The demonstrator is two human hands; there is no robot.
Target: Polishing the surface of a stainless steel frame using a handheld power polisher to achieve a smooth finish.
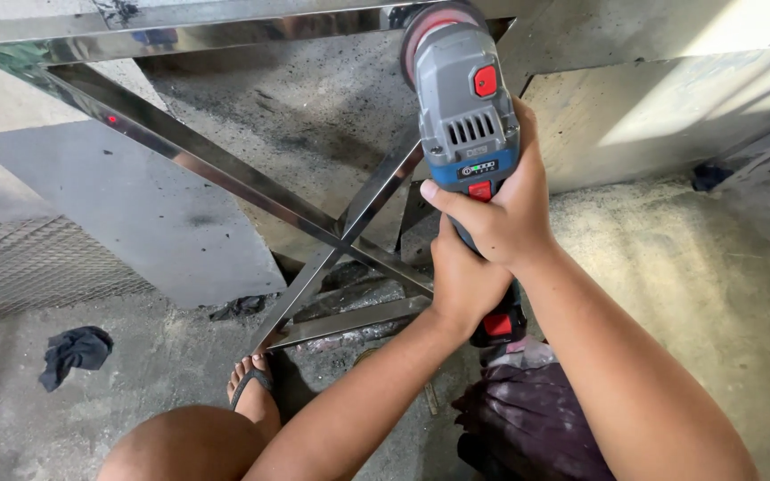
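A grey and blue cordless angle grinder with red buttons points away from me, its round disc against the top bar of a shiny stainless steel frame. My right hand wraps the grinder's body just behind the blue band. My left hand grips the handle lower down, above the red and black battery. The frame has crossed diagonal bars meeting below the grinder.
A dark rag lies on the concrete floor at left. My foot in a sandal rests near the frame's lower bar. Metal sheets lean behind the frame, wire mesh at far left. Dark cloth sits under my arms.
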